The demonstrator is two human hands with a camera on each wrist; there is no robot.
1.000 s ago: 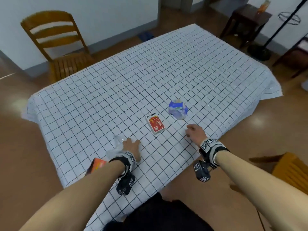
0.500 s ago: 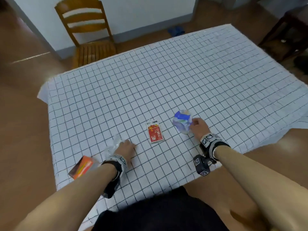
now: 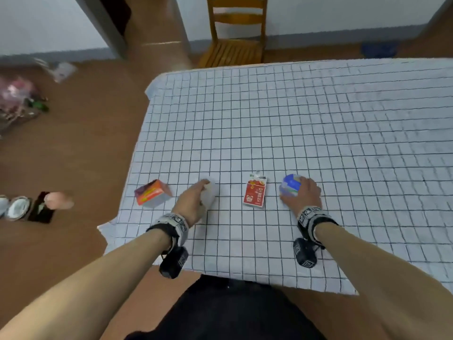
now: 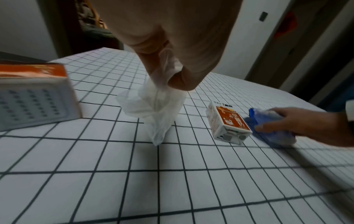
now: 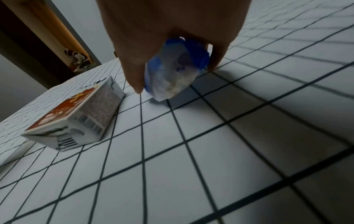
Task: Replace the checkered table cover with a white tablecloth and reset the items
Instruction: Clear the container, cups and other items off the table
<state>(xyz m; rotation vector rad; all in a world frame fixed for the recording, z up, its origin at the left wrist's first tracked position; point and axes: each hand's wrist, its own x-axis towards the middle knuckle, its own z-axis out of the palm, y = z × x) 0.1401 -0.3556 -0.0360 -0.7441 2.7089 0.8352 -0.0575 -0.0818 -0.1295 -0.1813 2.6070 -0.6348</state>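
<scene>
The checkered cover (image 3: 294,133) lies over the whole table. My left hand (image 3: 193,202) pinches a clear plastic bag (image 4: 153,109) whose tip touches the cloth. My right hand (image 3: 302,195) grips a blue and white packet (image 3: 290,185), also seen close up as the packet (image 5: 176,72) between thumb and fingers. Between the two hands lies a small red and white carton (image 3: 255,193) flat on the cloth. An orange and grey box (image 3: 152,193) sits left of my left hand near the table's left edge.
A wooden chair (image 3: 235,33) stands beyond the table's far left corner. On the floor at the left are round tins and a dark object (image 3: 27,207), and a heap of bags (image 3: 19,101) farther back. The table's near edge (image 3: 245,276) is right before my body.
My view has swung left. My right hand moved onto the blue packet and closed round it. My left hand has taken hold of the clear bag.
</scene>
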